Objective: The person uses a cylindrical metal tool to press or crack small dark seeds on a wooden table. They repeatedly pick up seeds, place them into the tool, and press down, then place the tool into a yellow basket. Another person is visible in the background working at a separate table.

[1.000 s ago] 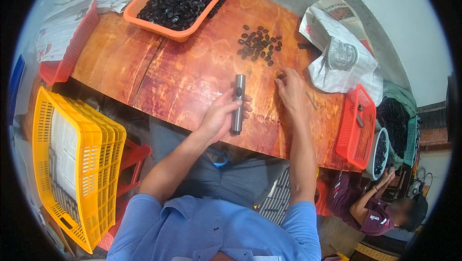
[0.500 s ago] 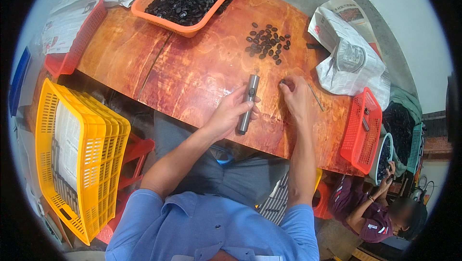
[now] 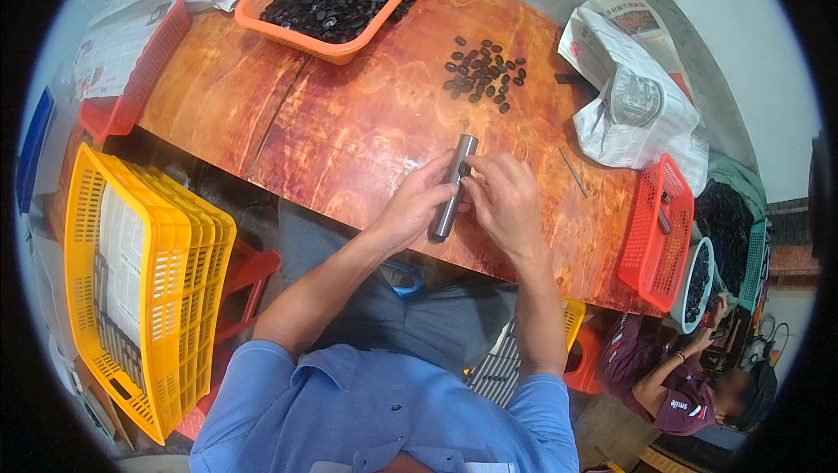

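My left hand (image 3: 410,202) is closed round a grey metal tube (image 3: 446,215), which leans a little, its far end tipped right, over the table's near side. My right hand (image 3: 506,202) has come up against the tube's right side, thumb and fingertips pinched on a small dark oval piece (image 3: 464,169) there. The fingers partly hide that piece, so how it sits on the tube cannot be made out. Beyond both hands, several loose black oval pieces (image 3: 483,71) lie scattered on the wooden table (image 3: 367,133).
An orange basket (image 3: 347,56) full of black pieces stands at the far left. On the right lie a thin metal rod (image 3: 573,172), crumpled newspaper (image 3: 633,115) and a red basket (image 3: 642,246). Stacked yellow crates (image 3: 175,281) stand left. A co-worker (image 3: 668,386) sits at lower right.
My right hand has moved left from the bare table to the tube, bringing its fingertips to the dark piece there. My left hand keeps its hold on the tube, nearly still.
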Action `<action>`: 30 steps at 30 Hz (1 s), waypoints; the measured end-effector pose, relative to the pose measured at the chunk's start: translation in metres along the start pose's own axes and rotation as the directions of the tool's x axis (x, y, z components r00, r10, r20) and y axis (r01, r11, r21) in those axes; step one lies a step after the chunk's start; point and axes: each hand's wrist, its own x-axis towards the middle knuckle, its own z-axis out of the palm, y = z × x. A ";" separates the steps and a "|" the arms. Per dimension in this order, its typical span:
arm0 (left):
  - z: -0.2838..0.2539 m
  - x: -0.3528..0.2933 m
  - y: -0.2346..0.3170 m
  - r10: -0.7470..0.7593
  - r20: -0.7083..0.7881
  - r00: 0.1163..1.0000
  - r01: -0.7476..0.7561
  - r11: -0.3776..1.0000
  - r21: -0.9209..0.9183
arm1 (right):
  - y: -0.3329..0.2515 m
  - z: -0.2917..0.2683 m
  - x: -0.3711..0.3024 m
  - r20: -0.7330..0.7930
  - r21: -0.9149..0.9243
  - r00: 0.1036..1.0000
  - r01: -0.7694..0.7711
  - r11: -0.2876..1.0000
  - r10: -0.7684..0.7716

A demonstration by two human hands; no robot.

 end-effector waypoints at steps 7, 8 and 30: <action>-0.004 0.000 -0.002 0.015 -0.002 1.000 -0.015 1.000 0.012 | 0.003 0.007 -0.006 -0.059 -0.101 0.993 0.096 0.990 -0.102; -0.006 0.000 -0.004 0.019 -0.001 1.000 -0.019 1.000 0.009 | 0.002 0.009 -0.007 -0.069 -0.106 0.992 0.098 0.989 -0.106; -0.001 0.005 0.008 -0.238 -0.108 0.965 0.242 0.970 0.020 | 0.012 0.025 -0.030 0.027 0.650 0.856 -0.407 0.642 0.516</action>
